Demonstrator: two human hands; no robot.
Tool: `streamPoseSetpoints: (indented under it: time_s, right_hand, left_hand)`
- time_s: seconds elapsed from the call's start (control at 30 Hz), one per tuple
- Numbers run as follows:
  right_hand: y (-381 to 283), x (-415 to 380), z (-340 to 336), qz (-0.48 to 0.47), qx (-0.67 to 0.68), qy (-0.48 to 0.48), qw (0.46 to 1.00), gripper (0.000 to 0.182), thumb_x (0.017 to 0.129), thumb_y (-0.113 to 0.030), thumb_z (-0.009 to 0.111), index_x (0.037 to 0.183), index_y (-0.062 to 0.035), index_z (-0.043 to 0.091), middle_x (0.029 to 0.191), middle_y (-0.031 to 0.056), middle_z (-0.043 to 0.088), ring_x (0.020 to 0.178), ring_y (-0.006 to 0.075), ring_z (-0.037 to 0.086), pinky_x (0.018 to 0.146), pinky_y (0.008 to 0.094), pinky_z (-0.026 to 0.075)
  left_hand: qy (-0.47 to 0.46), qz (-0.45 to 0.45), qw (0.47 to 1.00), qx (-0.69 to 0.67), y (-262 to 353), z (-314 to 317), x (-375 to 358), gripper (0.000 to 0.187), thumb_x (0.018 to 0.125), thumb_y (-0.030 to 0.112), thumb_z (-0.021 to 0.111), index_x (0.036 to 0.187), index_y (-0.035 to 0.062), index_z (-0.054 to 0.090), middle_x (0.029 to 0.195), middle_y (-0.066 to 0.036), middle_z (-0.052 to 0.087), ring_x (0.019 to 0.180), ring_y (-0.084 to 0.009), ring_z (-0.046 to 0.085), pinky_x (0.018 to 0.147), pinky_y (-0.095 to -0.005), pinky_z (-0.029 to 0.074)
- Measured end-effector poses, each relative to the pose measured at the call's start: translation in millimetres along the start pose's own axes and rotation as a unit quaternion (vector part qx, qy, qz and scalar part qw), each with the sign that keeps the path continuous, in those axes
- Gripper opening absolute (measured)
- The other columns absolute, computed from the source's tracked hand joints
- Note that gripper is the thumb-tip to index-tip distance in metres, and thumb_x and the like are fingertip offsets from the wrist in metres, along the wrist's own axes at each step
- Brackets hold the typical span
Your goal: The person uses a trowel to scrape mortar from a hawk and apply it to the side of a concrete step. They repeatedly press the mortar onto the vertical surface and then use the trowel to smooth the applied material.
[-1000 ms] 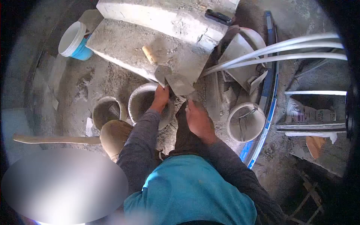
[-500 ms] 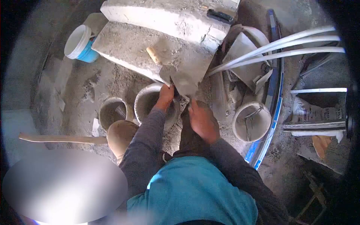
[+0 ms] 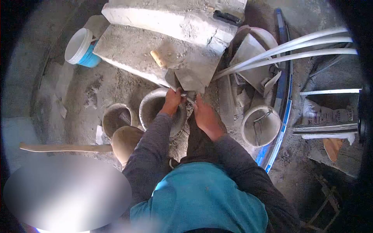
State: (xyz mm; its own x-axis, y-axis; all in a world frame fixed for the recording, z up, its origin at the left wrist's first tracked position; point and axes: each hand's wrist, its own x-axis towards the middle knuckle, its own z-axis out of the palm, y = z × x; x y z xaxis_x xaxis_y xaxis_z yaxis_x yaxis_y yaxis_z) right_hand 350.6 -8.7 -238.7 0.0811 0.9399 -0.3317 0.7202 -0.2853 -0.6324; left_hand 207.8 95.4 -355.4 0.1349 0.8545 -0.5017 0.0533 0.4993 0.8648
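My left hand (image 3: 173, 101) is over the far rim of a mortar-caked bucket (image 3: 153, 110), fingers curled on a thin pale piece (image 3: 189, 100) just below the blade of a trowel (image 3: 185, 79). The trowel lies on a concrete step (image 3: 132, 48), its wooden handle pointing up-left and its blade overhanging the step's corner. My right hand (image 3: 206, 116) rests close beside the left, fingertips at the other end of the pale piece. Its fingers are hidden, so its grip is unclear. Both hands are apart from the trowel handle.
A second crusted bucket (image 3: 116, 118) stands left of my knee, a third with a wire handle (image 3: 260, 124) to the right, and a blue-and-white one (image 3: 79, 46) at far left. White pipes (image 3: 295, 48) cross the upper right. A wooden stick (image 3: 66, 147) lies left. A cement bag (image 3: 330, 116) sits right.
Both hands have moved up toward the step's corner and closer together. The trowel stays on the step.
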Motion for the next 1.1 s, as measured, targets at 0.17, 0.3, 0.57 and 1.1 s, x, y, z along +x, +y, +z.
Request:
streamPoseSetpoints:
  time_s: [0.17, 0.3, 0.57, 1.1]
  right_hand:
    - [31, -27, 25, -0.077, -0.072, 0.082, 0.991, 0.047, 0.098, -0.021, 0.047, 0.138, 0.0023, 0.039, 0.098, 0.0309, 0.062, 0.091, 0.0473, 0.061, 0.079, 0.0529, 0.048]
    - [25, -8, 14, -0.070, -0.065, 0.026, 0.995, 0.047, 0.098, -0.020, 0.047, 0.138, 0.0036, 0.039, 0.101, 0.0294, 0.062, 0.094, 0.0459, 0.061, 0.081, 0.0525, 0.048]
    - [62, -20, 43, -0.179, -0.133, 0.204, 0.953, 0.047, 0.096, -0.019, 0.051, 0.138, -0.0015, 0.040, 0.097, 0.0290, 0.062, 0.088, 0.0501, 0.059, 0.077, 0.0545, 0.048]
    - [6, -14, 2, -0.026, -0.090, -0.007, 0.996, 0.049, 0.097, -0.019, 0.050, 0.142, -0.0036, 0.038, 0.108, 0.0286, 0.060, 0.095, 0.0456, 0.059, 0.081, 0.0503, 0.048]
  left_hand:
    - [0.088, 0.265, 0.938, 0.205, -34, -7, 19, 0.026, 0.097, 0.016, 0.053, 0.109, -0.0069, 0.056, 0.098, -0.019, 0.066, 0.072, -0.0200, 0.067, 0.053, -0.0334, 0.055]
    - [0.054, 0.142, 0.983, 0.101, -42, -8, 25, 0.028, 0.097, 0.018, 0.054, 0.103, -0.0084, 0.057, 0.097, -0.021, 0.065, 0.074, -0.0226, 0.068, 0.051, -0.0350, 0.055]
    - [0.077, 0.190, 0.977, 0.064, -22, -4, 7, 0.032, 0.098, 0.020, 0.055, 0.110, -0.0088, 0.049, 0.097, -0.018, 0.063, 0.071, -0.0242, 0.067, 0.054, -0.0361, 0.056]
    - [0.017, 0.083, 0.990, 0.115, -18, -7, 11, 0.036, 0.094, 0.023, 0.059, 0.119, -0.0030, 0.056, 0.108, -0.022, 0.066, 0.102, -0.0323, 0.064, 0.082, -0.0388, 0.049]
